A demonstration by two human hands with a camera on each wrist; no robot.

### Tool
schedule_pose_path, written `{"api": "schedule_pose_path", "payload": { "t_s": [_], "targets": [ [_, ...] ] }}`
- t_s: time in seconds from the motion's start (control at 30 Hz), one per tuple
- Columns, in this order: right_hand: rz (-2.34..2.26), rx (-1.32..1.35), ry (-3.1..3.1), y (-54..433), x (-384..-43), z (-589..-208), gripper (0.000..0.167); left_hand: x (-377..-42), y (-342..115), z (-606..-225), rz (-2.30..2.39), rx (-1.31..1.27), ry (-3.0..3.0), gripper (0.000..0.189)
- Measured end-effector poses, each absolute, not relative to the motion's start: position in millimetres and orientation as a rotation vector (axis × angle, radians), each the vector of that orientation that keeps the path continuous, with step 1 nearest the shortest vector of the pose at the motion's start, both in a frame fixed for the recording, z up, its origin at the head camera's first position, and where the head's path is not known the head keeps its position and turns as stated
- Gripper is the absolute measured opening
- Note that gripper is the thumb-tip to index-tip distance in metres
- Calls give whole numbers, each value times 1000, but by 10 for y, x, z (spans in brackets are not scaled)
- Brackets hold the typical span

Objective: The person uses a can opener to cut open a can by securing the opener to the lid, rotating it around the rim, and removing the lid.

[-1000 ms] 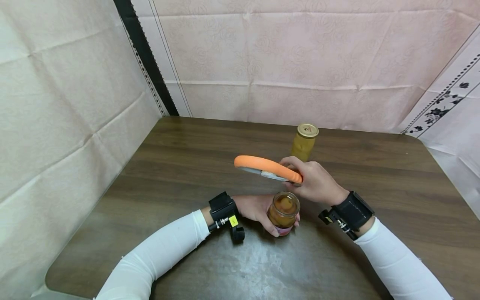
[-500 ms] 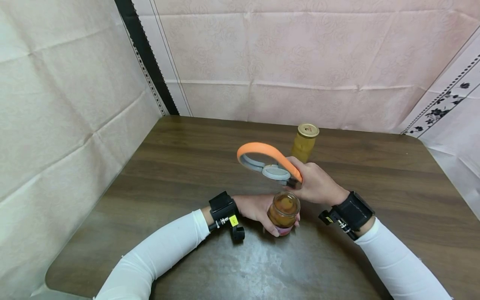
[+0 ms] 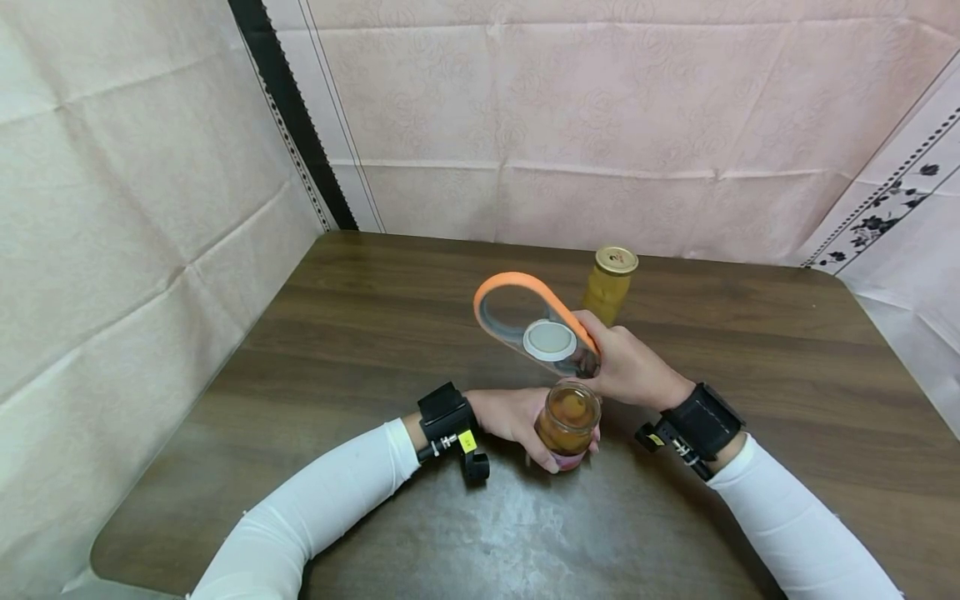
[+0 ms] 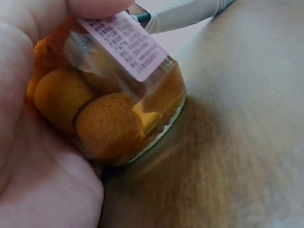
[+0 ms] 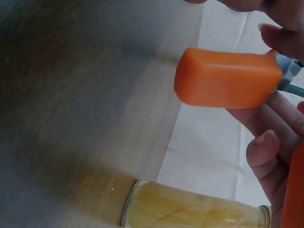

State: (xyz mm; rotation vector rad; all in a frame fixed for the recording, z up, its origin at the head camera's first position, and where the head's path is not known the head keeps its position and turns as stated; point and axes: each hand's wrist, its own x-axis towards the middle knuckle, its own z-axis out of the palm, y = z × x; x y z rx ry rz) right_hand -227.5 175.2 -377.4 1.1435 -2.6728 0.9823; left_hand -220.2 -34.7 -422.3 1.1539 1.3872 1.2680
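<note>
My left hand grips an uncapped glass jar, which stands upright on the table. Round brown fruits in amber liquid fill it, and a pink printed label shows in the left wrist view. Above and just behind the jar's mouth, my right hand holds an orange and grey jar opener shaped like a loop. Within that loop sits a round whitish disc that looks like the underside of a lid. Part of the right hand's grip is hidden behind the opener.
Behind my right hand, near the table's back edge, stands a capped jar of yellow contents with a gold lid. The wooden table has pale cloth hanging behind it and at both sides.
My right hand has turned the jar opener from nearly edge-on to tilted, so its loop and the whitish disc now face the camera. My left hand and the jar have stayed put.
</note>
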Motion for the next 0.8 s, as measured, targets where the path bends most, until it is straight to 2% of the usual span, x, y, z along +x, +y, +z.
{"api": "schedule_pose_path", "payload": {
  "t_s": [0.8],
  "targets": [
    [970, 1126, -2598, 1877, -2254, -3802, 90, -2225, -373, -4354, 1280, 1174, 1450, 64]
  ]
}}
